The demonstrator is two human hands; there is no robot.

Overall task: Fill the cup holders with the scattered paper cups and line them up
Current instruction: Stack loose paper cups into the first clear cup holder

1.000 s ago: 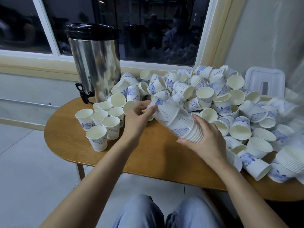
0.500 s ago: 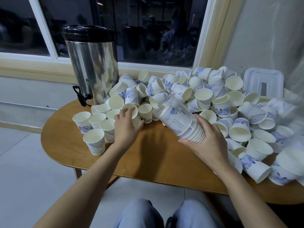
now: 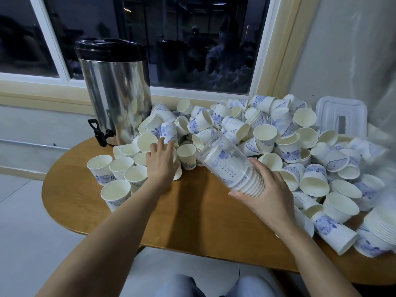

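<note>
A dark window [image 3: 192, 39] with a pale frame is seen behind a rounded wooden table [image 3: 203, 221], and a plain wall is seen at the right. At the table's rear left corner a steel urn [image 3: 115, 91] with a black lid is stood, its black tap [image 3: 100, 133] turned toward the left edge. The rear and right side of the table are covered by a large heap of paper cups [image 3: 267, 133], white with blue print, most of them tipped over. A white plastic lid [image 3: 341, 116] is leaned at the rear right, behind the heap. A nested stack of cups [image 3: 381, 228] is laid at the right edge. Near the left edge a small group of upright cups [image 3: 120, 174] is gathered, mouths up, touching one another. A clear cup holder [image 3: 227, 166], partly filled with nested cups, is held tilted above the middle of the table, just in front of the heap, its far end raised toward the heap. Its near end, where the cup rims show, is grasped by the right hand [image 3: 270, 196]. The left hand [image 3: 160, 166] is laid with fingers extended and spread upon cups between the upright group and the heap.
</note>
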